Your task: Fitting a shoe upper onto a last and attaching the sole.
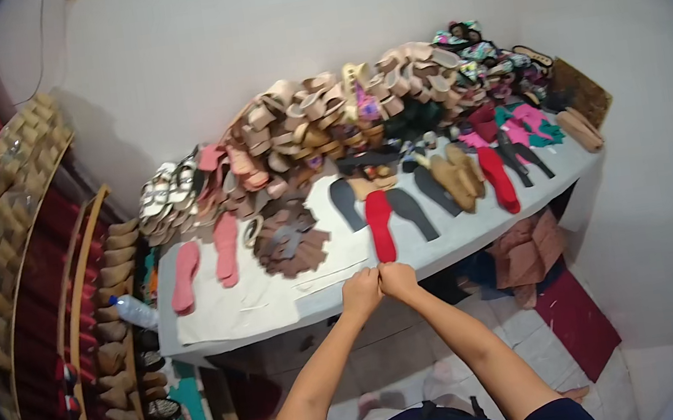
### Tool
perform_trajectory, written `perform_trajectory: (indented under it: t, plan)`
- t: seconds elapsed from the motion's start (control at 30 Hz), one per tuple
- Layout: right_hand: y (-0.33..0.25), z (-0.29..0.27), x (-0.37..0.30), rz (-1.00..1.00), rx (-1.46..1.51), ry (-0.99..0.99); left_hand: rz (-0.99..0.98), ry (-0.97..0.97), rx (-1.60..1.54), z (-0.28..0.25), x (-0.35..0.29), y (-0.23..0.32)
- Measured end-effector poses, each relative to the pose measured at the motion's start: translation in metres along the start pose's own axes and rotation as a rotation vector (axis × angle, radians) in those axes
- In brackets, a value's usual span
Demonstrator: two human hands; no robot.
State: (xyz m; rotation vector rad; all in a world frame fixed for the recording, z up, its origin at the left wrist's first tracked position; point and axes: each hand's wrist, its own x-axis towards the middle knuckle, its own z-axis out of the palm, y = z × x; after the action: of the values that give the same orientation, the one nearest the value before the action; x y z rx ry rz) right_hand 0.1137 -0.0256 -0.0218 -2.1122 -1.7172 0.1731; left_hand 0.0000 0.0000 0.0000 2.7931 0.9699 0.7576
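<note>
Right at the front edge of the grey table (475,227), the left hand (362,293) and the right hand (399,281) are held side by side, pretty much touching; the fingers are curled in on both, but whether they're clamped on anything can't be told from up here, since the view is blocked by the backs of the hands. The red insole (380,225) is seen straight ahead over the tabletop, its near end reaching the hands; a dark insole (411,215) is laid slanted just beside it on the right, and another is set to its left.

Most of the back edge is taken up by a heap of sandals (307,112) along the wall (190,68); room for moving is mostly found on the front strip, where a pale cloth (235,312) is left showing between the pink insoles (225,250) and the edge. Off to the left, the space is hemmed in by rows of shoes (117,273); below the edge, tiled floor (374,364) is seen between the forearms, with a maroon panel (577,323) laid farther right.
</note>
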Motion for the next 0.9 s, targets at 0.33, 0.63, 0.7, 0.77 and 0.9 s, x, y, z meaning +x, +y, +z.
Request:
perform_trajectory:
  t: [0.33,0.63,0.7,0.77,0.9]
  plan:
    - [0.166,-0.076,-0.009,0.062,0.0,0.017,-0.08,0.005,-0.227,0.102,0.087,0.129]
    - [0.176,-0.051,0.013,0.047,0.153,-0.181,-0.162,-0.22,-0.189,0.113,0.091,0.097]
    - [0.178,-0.039,0.025,0.013,0.179,-0.235,-0.196,-0.064,-0.109,0.122,0.094,0.076]
    - [0.18,-0.028,0.041,-0.037,0.382,-0.282,-0.226,0.095,-0.027,0.128,0.091,0.056]
    - [0.186,-0.013,0.076,-0.057,0.478,-0.36,-0.503,0.175,0.207,0.121,0.102,0.029]
